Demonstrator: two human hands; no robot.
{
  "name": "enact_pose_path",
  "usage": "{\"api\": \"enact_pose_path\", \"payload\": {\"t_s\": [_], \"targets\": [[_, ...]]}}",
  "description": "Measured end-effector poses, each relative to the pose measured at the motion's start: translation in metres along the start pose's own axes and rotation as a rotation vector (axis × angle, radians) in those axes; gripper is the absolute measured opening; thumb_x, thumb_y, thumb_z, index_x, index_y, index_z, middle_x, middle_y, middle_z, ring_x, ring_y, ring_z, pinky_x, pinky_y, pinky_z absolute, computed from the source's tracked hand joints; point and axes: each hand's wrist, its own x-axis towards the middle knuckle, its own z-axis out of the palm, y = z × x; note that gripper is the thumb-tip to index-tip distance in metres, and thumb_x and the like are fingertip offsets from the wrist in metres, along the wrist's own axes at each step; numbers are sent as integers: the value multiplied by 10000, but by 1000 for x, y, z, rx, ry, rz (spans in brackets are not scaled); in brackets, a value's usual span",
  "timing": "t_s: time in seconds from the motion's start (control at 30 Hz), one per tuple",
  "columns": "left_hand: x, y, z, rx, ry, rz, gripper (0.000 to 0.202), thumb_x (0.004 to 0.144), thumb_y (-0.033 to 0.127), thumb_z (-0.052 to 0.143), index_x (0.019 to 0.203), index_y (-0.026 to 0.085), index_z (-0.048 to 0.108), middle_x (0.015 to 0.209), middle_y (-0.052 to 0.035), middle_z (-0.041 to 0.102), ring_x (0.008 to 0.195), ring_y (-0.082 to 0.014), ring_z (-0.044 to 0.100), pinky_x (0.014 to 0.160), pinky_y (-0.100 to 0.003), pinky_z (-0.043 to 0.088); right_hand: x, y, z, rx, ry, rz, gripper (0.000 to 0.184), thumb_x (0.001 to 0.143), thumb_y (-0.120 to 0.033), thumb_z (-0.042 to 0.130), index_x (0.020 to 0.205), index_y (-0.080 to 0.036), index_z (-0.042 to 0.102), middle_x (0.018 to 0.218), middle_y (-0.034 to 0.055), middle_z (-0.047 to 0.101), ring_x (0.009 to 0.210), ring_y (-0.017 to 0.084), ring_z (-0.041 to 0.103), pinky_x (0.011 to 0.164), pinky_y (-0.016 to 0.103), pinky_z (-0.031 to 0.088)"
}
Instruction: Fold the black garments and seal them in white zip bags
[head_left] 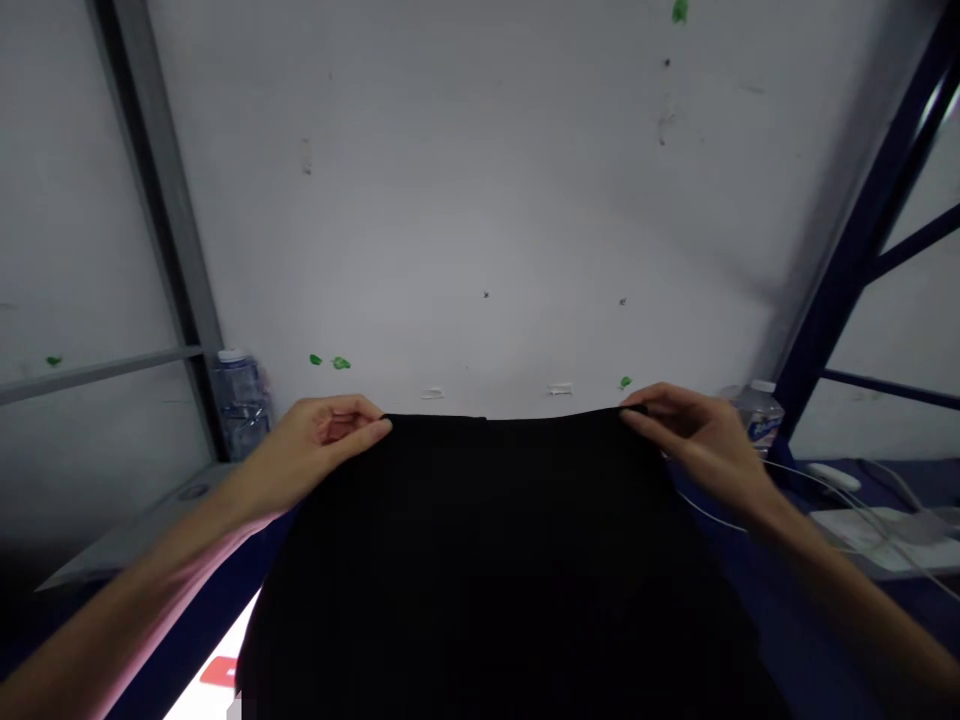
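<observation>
A black garment (495,560) hangs spread out in front of me, filling the lower middle of the view. My left hand (319,445) pinches its upper left corner with closed fingers. My right hand (694,435) pinches the upper right corner in the same way. The cloth's top edge runs straight between the two hands, held up above a dark blue table (795,640).
A white wall (480,200) stands close ahead. A clear plastic bottle (240,395) sits at the left by a grey post, another bottle (759,415) behind my right hand. White cables (862,510) and papers lie at the right. A dark blue frame (862,250) rises at the right.
</observation>
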Motion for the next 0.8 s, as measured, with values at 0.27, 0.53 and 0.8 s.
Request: {"api": "enact_pose_path", "payload": {"t_s": [0.27, 0.53, 0.8], "targets": [[-3, -18, 8, 378, -91, 22, 266, 827, 464, 620, 792, 204, 661, 796, -16, 654, 747, -196, 586, 699, -299, 436, -7, 26, 21, -146, -303, 0, 255, 880, -479, 648, 892, -228, 693, 632, -11, 570, 541, 141, 457, 529, 274, 392], [-10, -8, 5, 309, -34, 17, 272, 810, 466, 677, 742, 207, 632, 735, 9, 626, 726, -186, 576, 689, -301, 417, -12, 10, 12, 33, -46, -11, 223, 831, -443, 718, 891, -228, 723, 680, 11, 634, 607, 171, 578, 586, 307, 463], [9, 3, -11, 10, 134, 117, 263, 777, 426, 730, 764, 185, 627, 712, 20, 581, 680, -131, 539, 644, -246, 414, -7, 2, 2, 280, -85, 76, 211, 787, -411, 764, 857, -215, 730, 598, -17, 579, 464, 103, 478, 401, 222, 368]]}}
